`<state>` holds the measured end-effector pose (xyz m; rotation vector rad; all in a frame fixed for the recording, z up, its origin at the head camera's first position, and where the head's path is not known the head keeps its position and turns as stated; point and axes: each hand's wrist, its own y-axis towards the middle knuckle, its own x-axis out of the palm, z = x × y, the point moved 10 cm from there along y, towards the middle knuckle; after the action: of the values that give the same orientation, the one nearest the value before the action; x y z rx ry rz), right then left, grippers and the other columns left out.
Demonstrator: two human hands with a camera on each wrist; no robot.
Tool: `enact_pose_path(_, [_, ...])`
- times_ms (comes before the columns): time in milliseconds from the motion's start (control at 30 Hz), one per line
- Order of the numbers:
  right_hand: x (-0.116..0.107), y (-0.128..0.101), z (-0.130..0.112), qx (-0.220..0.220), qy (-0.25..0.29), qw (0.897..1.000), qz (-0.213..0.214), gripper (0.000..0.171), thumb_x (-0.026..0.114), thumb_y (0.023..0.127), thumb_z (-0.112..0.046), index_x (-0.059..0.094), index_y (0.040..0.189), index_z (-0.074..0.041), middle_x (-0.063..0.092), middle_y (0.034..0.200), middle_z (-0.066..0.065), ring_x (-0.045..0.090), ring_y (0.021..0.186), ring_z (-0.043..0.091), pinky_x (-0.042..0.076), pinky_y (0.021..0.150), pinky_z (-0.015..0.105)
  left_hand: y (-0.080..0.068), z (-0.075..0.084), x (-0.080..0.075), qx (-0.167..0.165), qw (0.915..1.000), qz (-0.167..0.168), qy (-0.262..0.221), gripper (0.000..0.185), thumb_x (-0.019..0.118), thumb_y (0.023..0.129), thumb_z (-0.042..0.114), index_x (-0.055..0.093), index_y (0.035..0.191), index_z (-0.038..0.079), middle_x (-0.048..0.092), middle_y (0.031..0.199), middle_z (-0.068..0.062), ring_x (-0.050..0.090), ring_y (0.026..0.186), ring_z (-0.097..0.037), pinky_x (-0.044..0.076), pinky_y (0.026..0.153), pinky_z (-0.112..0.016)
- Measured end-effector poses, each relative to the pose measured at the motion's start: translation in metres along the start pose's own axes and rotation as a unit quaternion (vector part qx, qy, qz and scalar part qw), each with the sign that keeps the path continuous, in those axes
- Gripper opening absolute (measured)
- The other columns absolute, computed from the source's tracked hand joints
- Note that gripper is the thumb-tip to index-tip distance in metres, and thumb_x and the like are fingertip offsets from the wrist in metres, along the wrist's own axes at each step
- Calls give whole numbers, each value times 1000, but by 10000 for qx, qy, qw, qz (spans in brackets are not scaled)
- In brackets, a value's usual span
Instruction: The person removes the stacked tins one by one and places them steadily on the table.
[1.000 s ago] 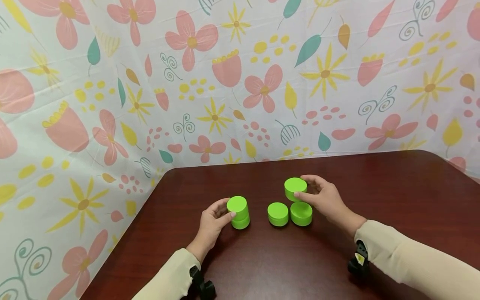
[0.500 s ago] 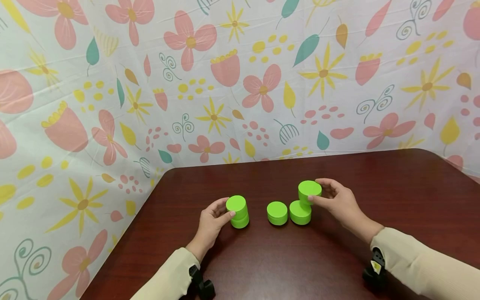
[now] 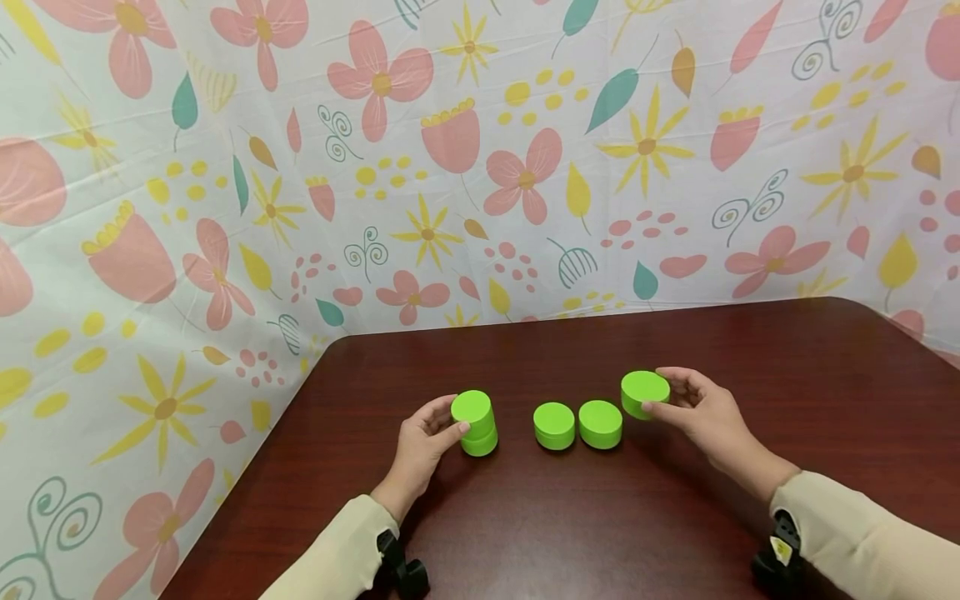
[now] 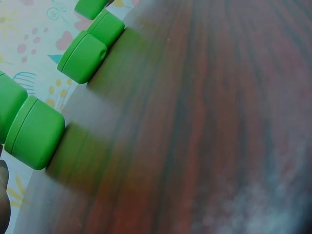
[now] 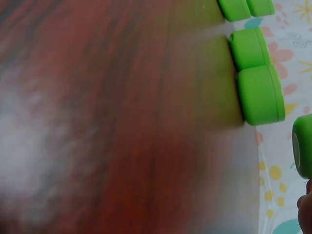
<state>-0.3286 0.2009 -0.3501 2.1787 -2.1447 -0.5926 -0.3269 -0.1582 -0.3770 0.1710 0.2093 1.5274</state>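
Left hand: pinching the upper container, a round green one, by its sides.
Right hand: pinching the raised container, also round and green, held clear of the tabletop.
Below the left grip: the lower container, green as well, standing on the tabletop with the upper container resting on it.
Between the hands: two more round green pieces standing flat, just beside each other; the inner-left container is nearer the left hand, the inner-right container nearer the right hand and just beside the raised container.
Seam: a fine line runs round the inner-left container close to its top, seen from the left wrist.
Under both hands: the tabletop, glossy reddish-brown wood.
Behind the hands: a white cloth printed with pink, yellow and teal flowers and leaves, hanging past the tabletop's far edge.
Forearms: cream sleeves, the left sleeve and right sleeve, with black gear at each wrist.
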Motion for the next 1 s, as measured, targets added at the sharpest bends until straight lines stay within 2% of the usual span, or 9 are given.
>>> enact_pose_path(133, [-2,-2,7,57,-35,10000,-49,53,71,82,-12,45,125,5,56,97,-23,52,92,-12,44,76,7,0,0,1,-4,10000,-12,-10,46,71,79,2,55,123,-3,60,118,-19,59,105,-16,48,84,-22])
enact_pose_path(567, [0,-2,24,135,140,9992,-361,52,71,80,-6,45,123,8,59,93,-20,57,86,-5,48,70,14,1,-1,-1,-46,10000,21,57,46,71,79,3,56,122,-2,60,118,-19,59,105,-17,48,85,-22])
enact_pose_path(833, [3,-3,34,551,-67,9970,-538,61,71,82,-13,40,129,9,57,99,-15,55,88,-5,48,73,16,1,-1,-1,-30,10000,2,20,45,71,79,2,56,122,-2,60,119,-19,59,105,-18,49,84,-23])
enact_pose_path(1000, [4,-4,38,658,-87,9959,-607,63,70,82,-14,38,132,9,56,103,-9,54,88,-5,49,73,18,1,-1,0,-19,10000,7,-3,45,71,79,2,56,122,-3,60,118,-19,59,104,-16,48,84,-22])
